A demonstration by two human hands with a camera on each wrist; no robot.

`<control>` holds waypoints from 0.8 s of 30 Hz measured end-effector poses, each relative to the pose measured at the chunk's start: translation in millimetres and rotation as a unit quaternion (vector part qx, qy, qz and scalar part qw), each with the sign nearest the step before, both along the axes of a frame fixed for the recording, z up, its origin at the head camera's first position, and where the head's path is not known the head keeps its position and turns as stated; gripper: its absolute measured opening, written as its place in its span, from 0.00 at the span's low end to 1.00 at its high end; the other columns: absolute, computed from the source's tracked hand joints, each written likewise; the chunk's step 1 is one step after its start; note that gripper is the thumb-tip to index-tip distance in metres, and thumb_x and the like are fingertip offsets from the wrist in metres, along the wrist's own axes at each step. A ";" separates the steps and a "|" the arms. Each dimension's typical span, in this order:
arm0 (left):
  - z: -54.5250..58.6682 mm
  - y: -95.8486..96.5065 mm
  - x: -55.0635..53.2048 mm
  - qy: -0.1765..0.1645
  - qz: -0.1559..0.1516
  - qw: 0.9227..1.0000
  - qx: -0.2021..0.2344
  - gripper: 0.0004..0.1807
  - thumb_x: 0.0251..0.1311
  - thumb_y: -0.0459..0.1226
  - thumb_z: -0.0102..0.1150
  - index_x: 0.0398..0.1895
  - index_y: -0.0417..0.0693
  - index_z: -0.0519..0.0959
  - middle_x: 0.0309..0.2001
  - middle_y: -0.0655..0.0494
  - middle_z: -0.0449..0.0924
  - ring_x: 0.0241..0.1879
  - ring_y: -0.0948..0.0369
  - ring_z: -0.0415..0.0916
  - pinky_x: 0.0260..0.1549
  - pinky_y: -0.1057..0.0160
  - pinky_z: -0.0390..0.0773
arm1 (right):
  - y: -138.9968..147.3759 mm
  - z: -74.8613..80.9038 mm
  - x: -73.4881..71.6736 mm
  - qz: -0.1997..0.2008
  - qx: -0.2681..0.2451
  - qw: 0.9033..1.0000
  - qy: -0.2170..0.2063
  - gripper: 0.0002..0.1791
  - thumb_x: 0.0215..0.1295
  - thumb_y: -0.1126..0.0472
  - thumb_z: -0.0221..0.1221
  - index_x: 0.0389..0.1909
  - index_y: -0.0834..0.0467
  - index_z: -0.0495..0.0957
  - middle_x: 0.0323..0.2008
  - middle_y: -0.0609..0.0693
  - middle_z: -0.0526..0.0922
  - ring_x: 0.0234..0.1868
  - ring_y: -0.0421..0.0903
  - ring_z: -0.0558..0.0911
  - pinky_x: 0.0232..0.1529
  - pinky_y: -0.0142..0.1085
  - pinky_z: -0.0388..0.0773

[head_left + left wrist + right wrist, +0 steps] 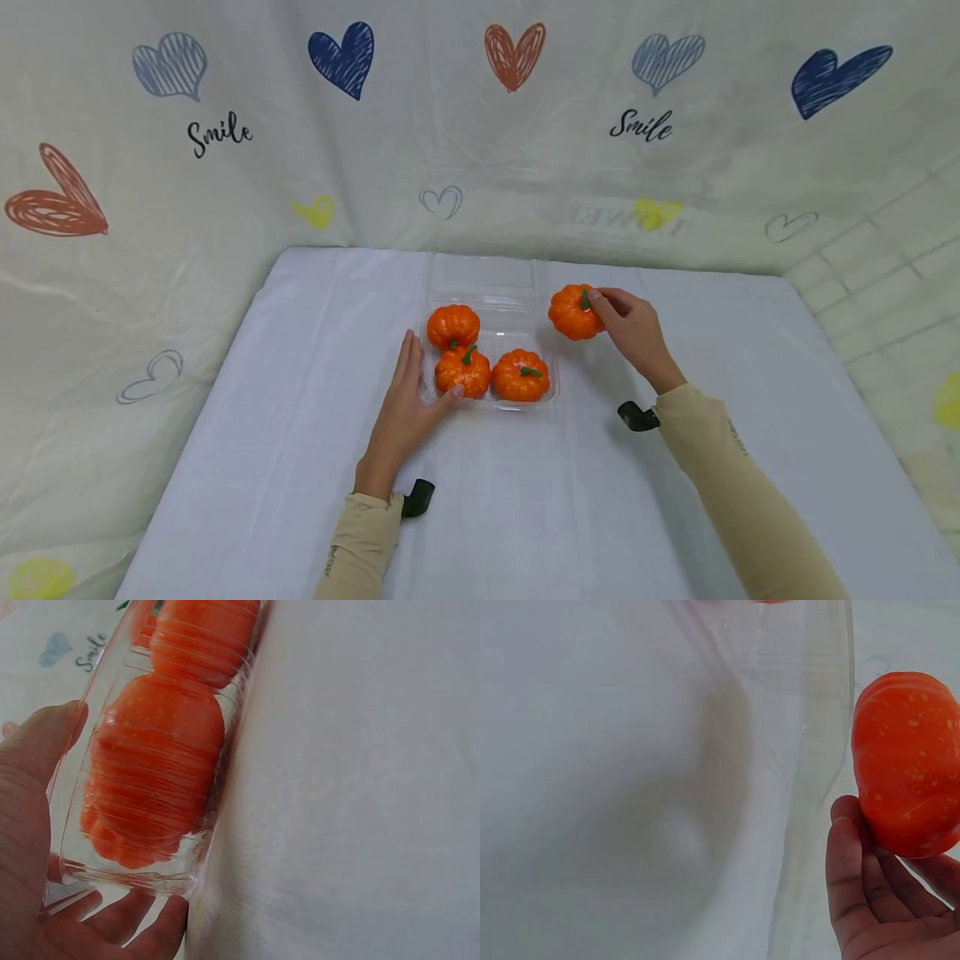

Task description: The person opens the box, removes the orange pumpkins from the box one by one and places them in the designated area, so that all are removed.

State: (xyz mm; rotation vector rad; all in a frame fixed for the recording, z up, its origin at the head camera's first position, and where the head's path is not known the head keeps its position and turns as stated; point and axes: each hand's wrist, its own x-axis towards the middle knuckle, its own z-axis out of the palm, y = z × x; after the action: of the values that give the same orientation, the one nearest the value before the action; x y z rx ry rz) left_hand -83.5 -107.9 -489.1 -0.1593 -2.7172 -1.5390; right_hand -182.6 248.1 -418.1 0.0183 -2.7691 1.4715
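Three small orange pumpkins (521,376) with green stems sit in a clear plastic container (487,405), whose hinged lid (483,273) lies folded back at the far side. My left hand (408,412) holds the container's near left corner, fingers along the left wall and thumb over the near rim. In the left wrist view, a pumpkin (154,772) shows through the ribbed wall. Just right of the container, my right hand (637,333) grips another orange pumpkin (573,312) by its side, thumb beside the stem. The right wrist view shows this pumpkin (907,765) raised above the fingers.
A white cloth (480,508) covers the table beneath the container. Behind it hangs a pale curtain (420,142) printed with hearts and "Smile". Dark wrist-worn devices (637,416) jut from both beige sleeves (742,492).
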 end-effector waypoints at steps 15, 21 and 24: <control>0.1 -2.7 -0.1 -0.001 0.003 1.000 0.007 0.62 0.66 0.63 0.67 0.89 0.47 0.42 0.88 0.61 0.35 0.83 0.53 0.50 0.76 0.48 0.60 | 22.0 -19.7 2.8 -0.023 0.018 0.998 -0.052 0.40 0.81 0.32 0.49 0.70 0.63 0.78 0.56 0.62 0.84 0.42 0.55 0.82 0.46 0.36 0.81; -0.2 -1.9 -1.9 -0.003 0.002 1.000 0.009 0.62 0.66 0.63 0.67 0.89 0.47 0.41 0.88 0.59 0.36 0.83 0.53 0.52 0.74 0.48 0.63 | 26.9 -30.8 4.1 -0.022 0.027 0.997 -0.071 0.40 0.80 0.31 0.49 0.69 0.63 0.78 0.57 0.63 0.82 0.44 0.57 0.81 0.44 0.35 0.82; -0.3 -1.7 -2.7 -0.007 0.004 1.000 0.010 0.63 0.66 0.64 0.67 0.89 0.49 0.41 0.88 0.60 0.37 0.83 0.54 0.52 0.74 0.49 0.64 | 26.9 -34.3 4.7 -0.020 0.037 0.996 -0.076 0.41 0.80 0.32 0.49 0.70 0.64 0.78 0.62 0.64 0.80 0.49 0.57 0.81 0.44 0.31 0.81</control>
State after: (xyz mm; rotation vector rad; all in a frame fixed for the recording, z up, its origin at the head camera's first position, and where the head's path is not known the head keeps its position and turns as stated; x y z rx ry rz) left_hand -86.3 -109.5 -489.4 -0.1386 -2.7082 -1.5719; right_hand -177.9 275.1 -452.3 -0.1534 -2.9224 1.4175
